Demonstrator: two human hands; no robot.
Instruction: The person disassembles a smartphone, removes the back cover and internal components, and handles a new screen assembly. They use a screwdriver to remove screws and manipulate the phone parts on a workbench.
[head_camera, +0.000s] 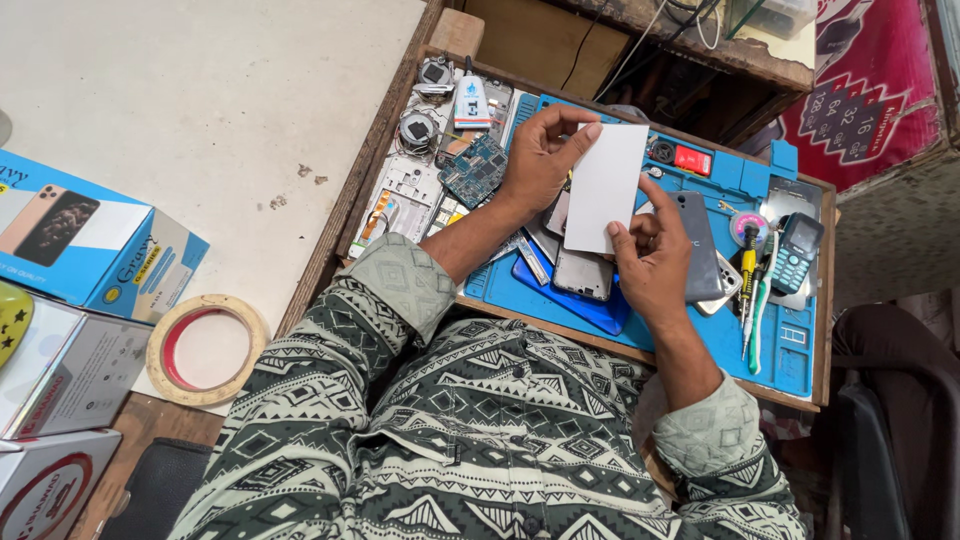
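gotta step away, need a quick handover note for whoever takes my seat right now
Left hand and right hand both pinch a blank white sheet above the blue work mat.
Under it: a stack of phones, a grey phone by the right hand.
Done: sheet lifted off the mat.
Left: sheet not yet set on anything; circuit board lies loose at left.

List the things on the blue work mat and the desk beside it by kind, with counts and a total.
White card, held by left hand and right hand: 1
Keypad phone: 1
Circuit board: 1
Tape roll: 1
Blue phone box: 1
Total: 5
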